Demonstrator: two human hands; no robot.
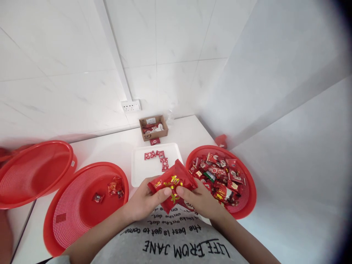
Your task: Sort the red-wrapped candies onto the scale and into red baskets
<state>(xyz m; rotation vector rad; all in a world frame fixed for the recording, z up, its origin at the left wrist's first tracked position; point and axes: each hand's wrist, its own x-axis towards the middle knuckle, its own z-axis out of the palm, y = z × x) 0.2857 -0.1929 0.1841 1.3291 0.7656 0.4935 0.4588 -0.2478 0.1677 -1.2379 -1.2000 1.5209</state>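
A red candy packet [180,175] with gold print is held up in front of my body. My left hand [144,201] grips its left side, thumb lying on the front. On the other side my right hand [202,200] has hold of it, thumb near the middle, with more red wrapper showing below. Just beyond lies a white tray [140,172] with several small red-wrapped sweets [150,155] on it. To the right, a red basket [249,190] holds a heap of mixed wrapped sweets. At left, another red basket [68,205] contains a few sweets [115,187].
A small cardboard box [147,136] with red packets stands by the wall, one red packet [154,141] before it. A further red basket [66,161] tilts at the far left. The white table [184,126] meets walls behind and at right. A socket strip [131,106] is on the wall.
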